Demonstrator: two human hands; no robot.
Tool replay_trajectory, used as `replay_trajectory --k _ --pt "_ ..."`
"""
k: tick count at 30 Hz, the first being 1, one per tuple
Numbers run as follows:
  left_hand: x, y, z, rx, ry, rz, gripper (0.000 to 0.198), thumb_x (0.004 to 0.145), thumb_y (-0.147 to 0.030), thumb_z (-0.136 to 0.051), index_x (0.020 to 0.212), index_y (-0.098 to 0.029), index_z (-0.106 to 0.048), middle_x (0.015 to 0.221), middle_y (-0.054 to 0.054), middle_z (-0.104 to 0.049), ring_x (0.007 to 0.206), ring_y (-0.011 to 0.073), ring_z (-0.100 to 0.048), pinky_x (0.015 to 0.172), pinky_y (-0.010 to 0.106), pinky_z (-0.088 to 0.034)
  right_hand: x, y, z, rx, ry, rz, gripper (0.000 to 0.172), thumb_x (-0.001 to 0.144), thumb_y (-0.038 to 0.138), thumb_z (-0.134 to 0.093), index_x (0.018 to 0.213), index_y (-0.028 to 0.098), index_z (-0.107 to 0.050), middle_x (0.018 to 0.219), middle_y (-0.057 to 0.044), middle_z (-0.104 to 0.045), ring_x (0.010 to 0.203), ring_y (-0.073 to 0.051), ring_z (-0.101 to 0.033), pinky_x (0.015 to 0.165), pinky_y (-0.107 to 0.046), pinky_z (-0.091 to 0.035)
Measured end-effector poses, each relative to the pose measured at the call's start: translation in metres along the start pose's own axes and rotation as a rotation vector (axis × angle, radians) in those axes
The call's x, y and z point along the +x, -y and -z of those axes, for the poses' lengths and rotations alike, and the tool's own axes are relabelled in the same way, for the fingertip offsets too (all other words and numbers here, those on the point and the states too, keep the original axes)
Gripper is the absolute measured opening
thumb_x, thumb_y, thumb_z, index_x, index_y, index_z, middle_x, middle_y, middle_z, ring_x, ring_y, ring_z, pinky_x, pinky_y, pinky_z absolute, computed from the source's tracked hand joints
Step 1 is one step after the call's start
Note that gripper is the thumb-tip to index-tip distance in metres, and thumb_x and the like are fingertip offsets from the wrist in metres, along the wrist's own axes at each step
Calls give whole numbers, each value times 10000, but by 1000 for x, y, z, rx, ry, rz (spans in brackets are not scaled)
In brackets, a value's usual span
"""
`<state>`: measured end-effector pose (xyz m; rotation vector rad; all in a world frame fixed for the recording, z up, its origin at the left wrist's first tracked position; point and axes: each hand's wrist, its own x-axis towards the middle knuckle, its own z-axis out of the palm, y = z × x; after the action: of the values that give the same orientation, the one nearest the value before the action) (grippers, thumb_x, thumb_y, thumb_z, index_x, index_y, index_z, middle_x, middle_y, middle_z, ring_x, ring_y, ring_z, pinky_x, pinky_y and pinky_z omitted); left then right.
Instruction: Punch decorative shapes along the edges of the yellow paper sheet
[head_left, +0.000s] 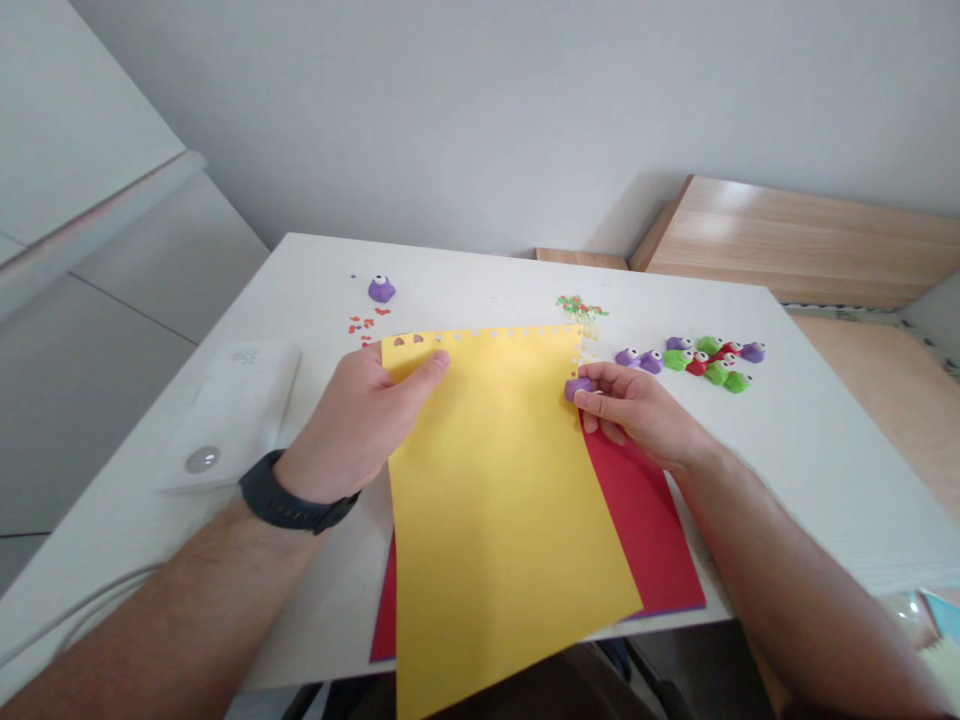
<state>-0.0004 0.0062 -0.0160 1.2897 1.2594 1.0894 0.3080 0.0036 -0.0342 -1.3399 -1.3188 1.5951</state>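
A yellow sheet of paper (502, 500) is held up by my left hand (375, 410), thumb on its face near the top left corner. Small punched shapes run along its top edge and begin down the right edge. My right hand (630, 405) pinches a purple craft punch (577, 388) that sits on the sheet's right edge, just below the holes there. Under the yellow sheet lies red paper (645, 530), with a purple edge showing beneath it. The fingers of my left hand behind the sheet are hidden.
Several purple, green and red punches (696, 362) stand in a group at right. Another purple punch (381, 289) is at the back left, near red paper bits (361, 325). Green and orange bits (581, 306) lie at the back. A white box-like device (232, 415) rests at left.
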Motion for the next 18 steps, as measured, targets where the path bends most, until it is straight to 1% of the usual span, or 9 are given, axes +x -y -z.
replay_trajectory --k 5,13,18 --pt "-2 -2 0 4 8 6 365 921 -359 -766 1277 -281 -778 1294 37 -786 1147 309 -763 990 436 -635 1 1 -3 21 -14 -2 361 891 403 -816 1118 181 -644 684 -4 -680 405 -55 -382 405 -237 -158" --pt "-1 -1 1 15 19 22 396 912 -388 -771 1297 -296 -767 1351 38 -761 1205 317 -739 1056 451 -597 2 0 -2 34 -28 14 397 865 415 -839 1125 187 -644 657 0 -671 408 -59 -370 401 -229 -173" --pt "-2 -2 0 10 20 27 418 904 -406 -775 1306 -288 -765 1370 50 -750 1228 326 -727 1086 465 -575 1 0 -4 14 -28 19 359 864 404 -836 1088 186 -660 652 1 -665 414 -60 -379 402 -229 -202"
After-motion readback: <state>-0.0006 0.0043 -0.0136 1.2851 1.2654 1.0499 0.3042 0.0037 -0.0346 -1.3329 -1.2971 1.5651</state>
